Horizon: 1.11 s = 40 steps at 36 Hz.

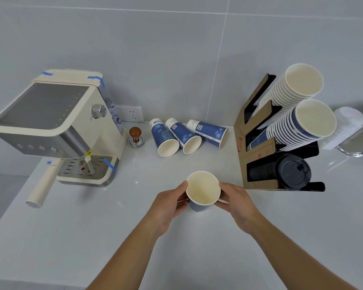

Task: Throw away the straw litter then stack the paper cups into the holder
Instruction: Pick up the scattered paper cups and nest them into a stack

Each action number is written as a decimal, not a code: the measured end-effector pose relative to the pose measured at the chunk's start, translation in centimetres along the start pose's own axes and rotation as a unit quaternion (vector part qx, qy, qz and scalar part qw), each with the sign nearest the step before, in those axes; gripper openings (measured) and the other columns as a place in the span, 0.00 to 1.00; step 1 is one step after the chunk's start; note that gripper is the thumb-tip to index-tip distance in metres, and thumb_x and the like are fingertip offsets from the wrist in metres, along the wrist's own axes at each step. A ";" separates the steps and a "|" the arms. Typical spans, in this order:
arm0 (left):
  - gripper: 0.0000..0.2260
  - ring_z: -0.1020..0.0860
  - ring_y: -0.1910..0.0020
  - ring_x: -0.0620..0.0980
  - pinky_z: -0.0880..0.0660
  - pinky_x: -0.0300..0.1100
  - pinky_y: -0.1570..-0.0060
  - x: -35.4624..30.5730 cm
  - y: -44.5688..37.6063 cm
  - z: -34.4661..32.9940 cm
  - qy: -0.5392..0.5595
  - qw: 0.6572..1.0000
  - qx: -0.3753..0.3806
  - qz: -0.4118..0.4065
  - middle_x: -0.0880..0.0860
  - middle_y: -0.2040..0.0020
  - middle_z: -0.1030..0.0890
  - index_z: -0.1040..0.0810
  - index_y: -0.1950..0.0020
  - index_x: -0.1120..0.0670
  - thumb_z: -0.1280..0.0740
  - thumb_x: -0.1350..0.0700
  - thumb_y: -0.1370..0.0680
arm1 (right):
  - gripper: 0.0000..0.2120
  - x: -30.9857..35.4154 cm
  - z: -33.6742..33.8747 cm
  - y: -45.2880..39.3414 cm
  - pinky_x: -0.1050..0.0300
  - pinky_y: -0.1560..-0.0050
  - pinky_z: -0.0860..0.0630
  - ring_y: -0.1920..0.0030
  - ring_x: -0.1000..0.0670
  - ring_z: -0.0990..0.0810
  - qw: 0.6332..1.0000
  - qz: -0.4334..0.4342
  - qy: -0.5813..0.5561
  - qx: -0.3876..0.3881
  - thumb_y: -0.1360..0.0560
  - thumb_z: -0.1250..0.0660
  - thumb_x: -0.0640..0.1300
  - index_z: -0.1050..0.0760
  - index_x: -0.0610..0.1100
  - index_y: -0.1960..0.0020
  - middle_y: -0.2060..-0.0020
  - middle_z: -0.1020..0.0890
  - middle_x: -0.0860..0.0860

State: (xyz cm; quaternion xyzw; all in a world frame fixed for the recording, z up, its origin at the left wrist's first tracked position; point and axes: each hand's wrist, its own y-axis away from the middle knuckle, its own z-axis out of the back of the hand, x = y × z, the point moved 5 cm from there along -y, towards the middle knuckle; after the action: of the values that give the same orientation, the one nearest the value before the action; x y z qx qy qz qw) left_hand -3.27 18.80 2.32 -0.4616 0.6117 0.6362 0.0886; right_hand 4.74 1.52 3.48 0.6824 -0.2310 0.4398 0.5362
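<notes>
A blue paper cup stands upright at the middle of the counter, its cream inside showing and nothing in it. My left hand grips its left side and my right hand grips its right side. Three more blue paper cups lie on their sides near the back wall. The cardboard cup holder stands at the right, with a stack of white cups in the top slot, a stack of blue cups in the middle slot and black lids in the bottom slot. No straw litter shows.
A cream espresso machine fills the left of the counter, its handle jutting toward me. A wooden-topped tamper stands beside it. A wall socket sits behind. A white wrapped bundle lies right of the holder.
</notes>
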 end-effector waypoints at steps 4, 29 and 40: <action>0.11 0.15 0.51 0.46 0.20 0.38 0.53 -0.2 0.0 0.2 -0.011 1.000 0.004 -0.001 0.50 0.54 0.12 0.14 0.52 0.53 0.31 0.47 0.23 | 0.12 0.2 0.1 -0.2 0.61 0.54 0.19 0.50 0.51 0.15 1.000 0.015 0.007 -0.008 0.21 0.38 0.42 0.15 0.47 0.53 0.53 0.13 0.47; 0.14 0.17 0.48 0.53 0.21 0.45 0.47 -5.8 -4.4 6.5 -0.044 0.995 -0.082 -0.039 0.55 0.47 0.16 0.20 0.40 0.57 0.31 0.51 0.22 | 0.06 9.5 -3.2 -7.8 0.53 0.41 0.22 0.44 0.48 0.18 0.989 0.101 0.108 -0.015 0.24 0.32 0.46 0.15 0.51 0.54 0.49 0.15 0.49; 0.14 0.18 0.47 0.54 0.21 0.47 0.44 -8.8 -10.0 8.3 0.011 0.990 -0.136 -0.025 0.57 0.45 0.18 0.21 0.38 0.57 0.31 0.54 0.22 | 0.10 12.2 -9.1 -14.7 0.58 0.66 0.30 0.68 0.54 0.30 0.952 0.088 0.292 0.028 0.32 0.37 0.52 0.22 0.53 0.70 0.76 0.26 0.59</action>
State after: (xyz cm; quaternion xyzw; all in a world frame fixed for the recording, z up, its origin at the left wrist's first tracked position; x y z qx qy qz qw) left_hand 4.46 32.28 -0.01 -0.4915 0.5084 0.7062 0.0342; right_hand 19.28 16.65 6.39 0.5162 -0.1109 0.6713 0.5202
